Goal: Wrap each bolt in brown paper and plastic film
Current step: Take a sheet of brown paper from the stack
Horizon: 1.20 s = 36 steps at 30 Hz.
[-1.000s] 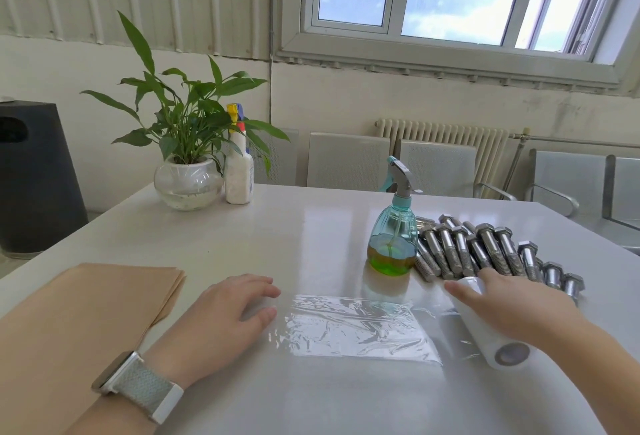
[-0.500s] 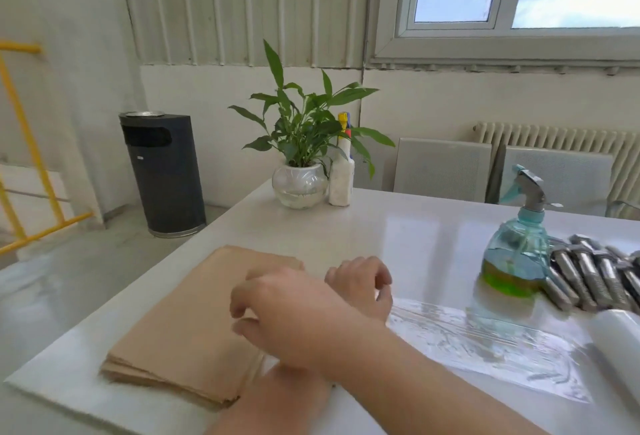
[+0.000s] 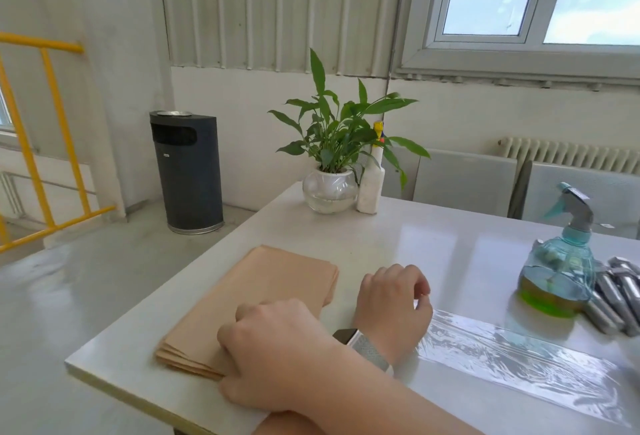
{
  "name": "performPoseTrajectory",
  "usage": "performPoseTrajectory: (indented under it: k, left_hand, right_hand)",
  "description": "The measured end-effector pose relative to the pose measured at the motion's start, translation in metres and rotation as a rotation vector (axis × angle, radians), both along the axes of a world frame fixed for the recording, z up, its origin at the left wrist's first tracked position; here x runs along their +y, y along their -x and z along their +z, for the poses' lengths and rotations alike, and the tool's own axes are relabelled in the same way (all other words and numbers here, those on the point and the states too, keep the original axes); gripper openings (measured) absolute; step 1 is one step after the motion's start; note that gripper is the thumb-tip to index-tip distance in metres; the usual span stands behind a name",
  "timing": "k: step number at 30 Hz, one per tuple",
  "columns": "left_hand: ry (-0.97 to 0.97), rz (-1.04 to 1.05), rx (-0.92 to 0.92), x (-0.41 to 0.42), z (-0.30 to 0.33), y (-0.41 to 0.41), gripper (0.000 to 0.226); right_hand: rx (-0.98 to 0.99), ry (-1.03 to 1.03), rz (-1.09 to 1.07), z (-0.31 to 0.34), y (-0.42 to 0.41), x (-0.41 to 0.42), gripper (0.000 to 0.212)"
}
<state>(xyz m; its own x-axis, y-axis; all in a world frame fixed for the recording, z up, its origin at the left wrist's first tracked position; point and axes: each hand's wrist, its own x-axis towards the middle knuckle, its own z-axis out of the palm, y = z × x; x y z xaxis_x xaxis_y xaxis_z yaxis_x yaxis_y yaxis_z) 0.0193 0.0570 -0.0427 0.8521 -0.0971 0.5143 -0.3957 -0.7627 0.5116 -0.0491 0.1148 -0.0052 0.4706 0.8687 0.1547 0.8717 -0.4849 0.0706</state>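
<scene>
Brown paper stack point(image 3: 263, 299) lies at bench point(image 3: 398, 237) left corner; near edge pinched by right hand point(image 3: 277, 351), crossed over left. Left hand point(image 3: 393, 303) loosely curled, empty, beside plastic film point(image 3: 519, 362). Bolts point(image 3: 616, 296) far right. Risk: several sheets lifted together, stack dragged off edge.

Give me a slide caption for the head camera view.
Right hand reaches across to the brown paper stack; left hand rests beside the plastic film.
</scene>
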Motion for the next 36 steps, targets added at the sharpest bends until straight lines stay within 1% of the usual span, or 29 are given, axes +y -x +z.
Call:
performPoseTrajectory:
  k: [2, 6, 10, 13, 17, 18, 21, 23, 24, 25, 26, 28, 30, 31, 32, 34, 35, 36]
  left_hand:
    - [0.016, 0.015, -0.013, -0.001, 0.001, 0.001, 0.014]
    - [0.024, -0.007, -0.018, -0.001, 0.000, 0.002, 0.014]
    - [0.034, -0.047, -0.002, -0.001, -0.004, -0.002, 0.010]
    - [0.037, -0.029, 0.010, -0.003, -0.007, -0.007, 0.010]
    - [0.033, -0.039, 0.018, 0.000, -0.008, -0.011, 0.009]
    - [0.031, -0.041, 0.016, 0.001, -0.008, -0.012, 0.008]
    - [0.030, -0.046, 0.019, 0.003, -0.008, -0.013, 0.008]
    - [0.032, -0.050, 0.026, 0.002, -0.007, -0.012, 0.008]
    - [0.033, -0.045, 0.032, 0.001, -0.006, -0.012, 0.008]
    - [0.035, -0.035, 0.041, 0.000, -0.006, -0.012, 0.008]
    - [0.039, -0.019, 0.042, -0.001, -0.004, -0.012, 0.008]
    - [0.049, 0.017, 0.070, 0.002, -0.006, -0.011, 0.008]
    - [0.091, -0.016, 0.144, 0.006, -0.010, -0.010, 0.009]
    - [0.130, -0.031, 0.200, 0.008, -0.009, -0.007, 0.008]
    - [0.162, -0.024, 0.266, 0.011, -0.007, -0.004, 0.010]
    - [0.199, -0.020, 0.363, 0.015, -0.003, -0.002, 0.014]
    - [0.229, -0.057, 0.410, 0.017, -0.001, -0.002, 0.021]
    - [0.371, -0.117, 0.444, 0.019, 0.001, -0.002, 0.026]
  right_hand:
    - [-0.003, -0.001, 0.000, -0.001, 0.000, 0.001, 0.030]
    - [0.000, 0.035, -0.044, -0.003, -0.008, 0.001, 0.020]
    - [-0.010, 0.084, -0.120, -0.003, -0.036, 0.001, 0.016]
    - [-0.006, 0.103, -0.156, -0.002, -0.057, 0.002, 0.017]
    - [-0.048, 0.116, -0.150, -0.003, -0.063, 0.007, 0.012]
    - [-0.073, 0.120, -0.145, -0.005, -0.062, 0.007, 0.015]
    - [-0.102, 0.098, -0.158, -0.011, -0.060, 0.008, 0.032]
    - [-0.094, 0.084, -0.177, -0.011, -0.059, 0.005, 0.031]
    - [-0.066, 0.059, -0.193, -0.008, -0.059, 0.003, 0.025]
    - [-0.015, -0.007, -0.216, -0.003, -0.059, 0.001, 0.017]
    - [0.048, -0.121, -0.252, 0.003, -0.059, -0.002, 0.011]
    - [0.212, -0.452, -0.379, 0.020, -0.064, -0.016, 0.010]
    - [0.372, -0.841, -0.524, 0.038, -0.071, -0.046, 0.013]
    - [0.411, -1.016, -0.591, 0.046, -0.076, -0.068, 0.015]
    - [0.421, -1.148, -0.664, 0.051, -0.080, -0.094, 0.015]
    - [0.442, -1.332, -0.789, 0.054, -0.080, -0.151, 0.012]
    - [0.466, -1.404, -0.826, 0.052, -0.077, -0.178, 0.010]
    - [0.484, -1.449, -0.861, 0.046, -0.071, -0.204, 0.009]
